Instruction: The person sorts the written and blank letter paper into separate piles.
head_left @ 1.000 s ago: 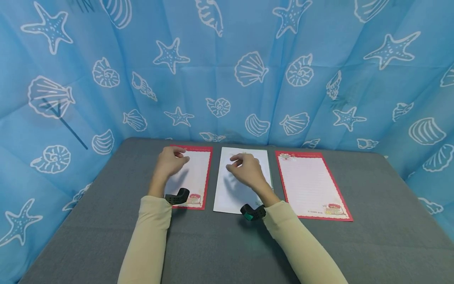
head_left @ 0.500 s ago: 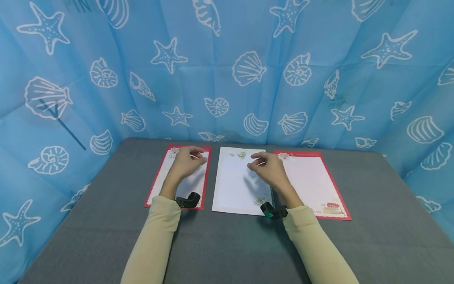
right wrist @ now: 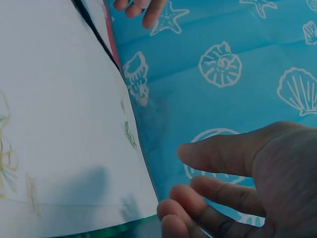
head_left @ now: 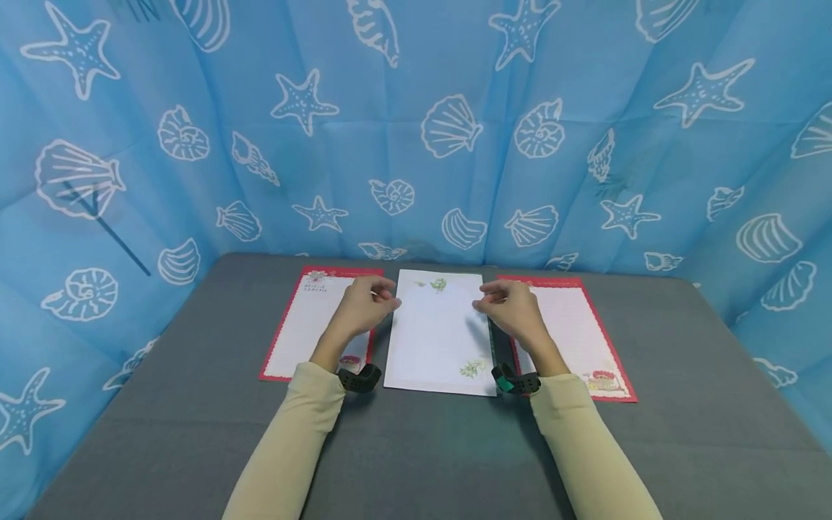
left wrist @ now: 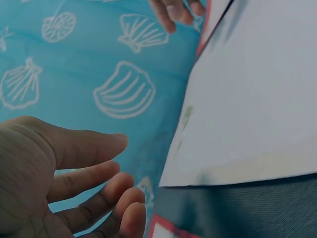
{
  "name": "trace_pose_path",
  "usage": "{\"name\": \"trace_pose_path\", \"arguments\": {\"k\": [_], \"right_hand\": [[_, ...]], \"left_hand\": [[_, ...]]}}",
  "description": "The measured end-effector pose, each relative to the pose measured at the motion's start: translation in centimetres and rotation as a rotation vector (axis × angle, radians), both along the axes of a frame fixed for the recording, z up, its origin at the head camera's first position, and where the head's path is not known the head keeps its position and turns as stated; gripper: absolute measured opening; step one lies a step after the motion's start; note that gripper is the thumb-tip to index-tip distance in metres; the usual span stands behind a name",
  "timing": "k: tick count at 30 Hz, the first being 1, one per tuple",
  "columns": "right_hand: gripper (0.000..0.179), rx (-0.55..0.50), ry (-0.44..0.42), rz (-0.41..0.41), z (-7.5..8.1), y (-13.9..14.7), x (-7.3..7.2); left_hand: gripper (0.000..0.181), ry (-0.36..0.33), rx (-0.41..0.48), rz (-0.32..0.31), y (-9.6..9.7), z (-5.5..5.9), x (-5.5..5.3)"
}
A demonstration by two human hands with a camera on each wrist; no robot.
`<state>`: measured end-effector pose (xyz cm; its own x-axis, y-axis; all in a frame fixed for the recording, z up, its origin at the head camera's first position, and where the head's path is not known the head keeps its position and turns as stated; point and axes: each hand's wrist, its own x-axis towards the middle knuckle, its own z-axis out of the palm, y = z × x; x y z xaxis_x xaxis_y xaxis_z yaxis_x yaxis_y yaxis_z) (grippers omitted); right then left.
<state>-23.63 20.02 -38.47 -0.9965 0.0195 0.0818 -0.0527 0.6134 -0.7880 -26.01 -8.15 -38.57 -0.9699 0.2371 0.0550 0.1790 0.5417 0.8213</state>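
Observation:
A white sheet of letter paper (head_left: 438, 336) with green leaf prints lies at the middle of the table, a green edge showing along its right side. My left hand (head_left: 362, 307) hovers near its left edge, over the right part of a red-bordered sheet (head_left: 305, 325). Above the middle sheet's right edge hangs my right hand (head_left: 513, 307), partly covering a second red-bordered sheet (head_left: 578, 332). Both hands hold nothing; in the wrist views the left fingers (left wrist: 94, 178) and right fingers (right wrist: 218, 193) are loosely bent, with thumb and fingertips apart.
Grey cloth covers the table (head_left: 429, 448). A blue curtain (head_left: 364, 144) with white shells and starfish hangs behind and at both sides. Each wrist wears a black band, the left band (head_left: 360, 378) and the right band (head_left: 516, 380).
Both hands have moved to the right above the papers, the left from the left sheet toward the middle sheet, the right from over the middle sheet to its right edge. The papers stay put.

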Motion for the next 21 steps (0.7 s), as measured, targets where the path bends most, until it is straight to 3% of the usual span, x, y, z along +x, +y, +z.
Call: {"name": "trace_pose_path", "arguments": {"k": [9, 18, 21], "right_hand": [[0.044, 0.061, -0.065, -0.031, -0.2, 0.6, 0.0], [0.051, 0.185, -0.17, -0.057, -0.9, 0.6, -0.1], [0.051, 0.213, -0.183, -0.062, -0.9, 0.5, -0.2]], "left_hand": [[0.043, 0.003, -0.154, 0.037, 1.6, -0.8, 0.1], [0.051, -0.093, -0.349, 0.122, 2.2, -1.3, 0.5], [0.051, -0.105, -0.376, 0.138, 2.4, -1.4, 0.6]]}}
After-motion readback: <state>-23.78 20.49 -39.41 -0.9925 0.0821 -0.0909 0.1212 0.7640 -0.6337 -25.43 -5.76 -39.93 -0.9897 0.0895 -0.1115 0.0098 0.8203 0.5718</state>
